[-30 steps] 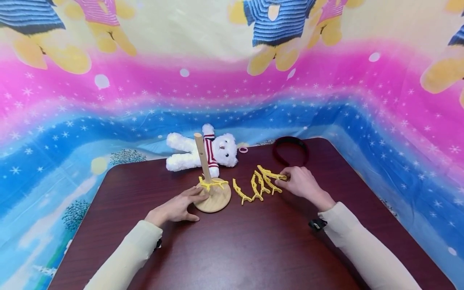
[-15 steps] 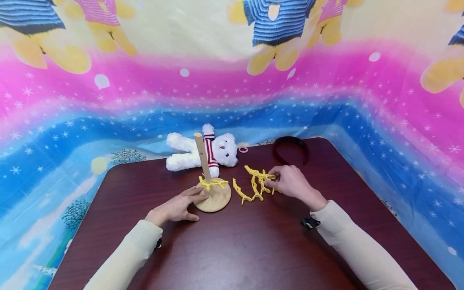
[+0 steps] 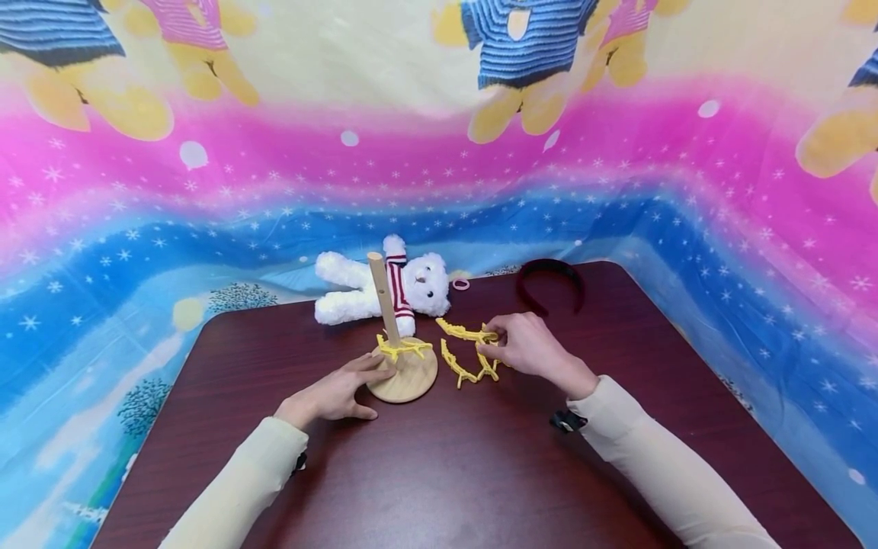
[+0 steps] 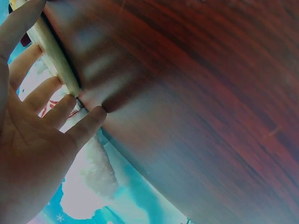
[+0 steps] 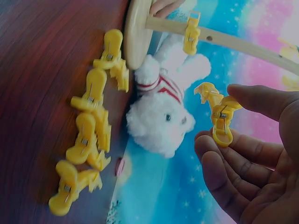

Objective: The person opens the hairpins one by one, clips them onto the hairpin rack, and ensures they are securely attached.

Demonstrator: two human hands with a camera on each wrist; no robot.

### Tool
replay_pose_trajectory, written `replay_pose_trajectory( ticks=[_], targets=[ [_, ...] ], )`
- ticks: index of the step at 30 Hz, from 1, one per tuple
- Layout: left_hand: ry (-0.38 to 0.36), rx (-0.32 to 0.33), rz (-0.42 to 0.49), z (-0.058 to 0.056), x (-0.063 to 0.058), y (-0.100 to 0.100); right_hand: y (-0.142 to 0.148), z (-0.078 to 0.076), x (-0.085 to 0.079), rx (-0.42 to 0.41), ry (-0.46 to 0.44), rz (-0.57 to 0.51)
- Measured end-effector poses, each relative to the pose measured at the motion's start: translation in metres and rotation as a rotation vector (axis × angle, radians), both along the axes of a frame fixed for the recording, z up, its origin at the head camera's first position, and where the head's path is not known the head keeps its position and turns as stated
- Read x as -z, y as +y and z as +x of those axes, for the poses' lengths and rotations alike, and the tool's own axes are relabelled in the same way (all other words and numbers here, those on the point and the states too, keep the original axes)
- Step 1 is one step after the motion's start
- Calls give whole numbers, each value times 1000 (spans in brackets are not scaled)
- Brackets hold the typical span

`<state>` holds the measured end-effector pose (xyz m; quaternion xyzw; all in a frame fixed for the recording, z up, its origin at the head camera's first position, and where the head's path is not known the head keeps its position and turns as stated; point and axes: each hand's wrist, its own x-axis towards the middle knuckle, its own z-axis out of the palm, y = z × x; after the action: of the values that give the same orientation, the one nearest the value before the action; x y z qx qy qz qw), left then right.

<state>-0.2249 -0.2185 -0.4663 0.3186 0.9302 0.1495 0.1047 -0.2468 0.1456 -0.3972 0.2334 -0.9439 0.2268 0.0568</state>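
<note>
My right hand (image 3: 531, 347) pinches a yellow plastic spring clip (image 5: 223, 114) between thumb and fingers, its branch-like end pointing left toward the wooden post (image 3: 384, 297). The post rises from a round wooden base (image 3: 406, 387). Low on it sits another yellow clip (image 5: 191, 35). Straight fingers of my left hand (image 3: 336, 390) rest at the left edge of the base, as the left wrist view shows too. Several more yellow clips (image 5: 93, 88) lie in a row on the table to the right of the base, partly hidden by my right hand in the head view.
Behind the post a white teddy bear (image 3: 427, 286) in a striped sweater lies on its back. A small pink ring (image 3: 460, 284) and a dark red headband (image 3: 549, 268) lie at the table's far edge. A printed cloth (image 3: 439, 175) hangs around the dark table (image 3: 439, 473).
My right hand has moved left with the clip, from the right end of the row to over it, nearer the post. The left hand and the base have stayed put.
</note>
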Motion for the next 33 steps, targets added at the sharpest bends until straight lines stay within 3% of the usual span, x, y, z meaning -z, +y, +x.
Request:
replay_pose_trajectory(
  ticks=[18, 33],
  targets=[
    [31, 13, 16, -2, 2, -1, -33, 4, -4, -122, 45, 0],
    [6, 0, -3, -2, 1, 0, -59, 0, -4, -165, 70, 4]
  ],
)
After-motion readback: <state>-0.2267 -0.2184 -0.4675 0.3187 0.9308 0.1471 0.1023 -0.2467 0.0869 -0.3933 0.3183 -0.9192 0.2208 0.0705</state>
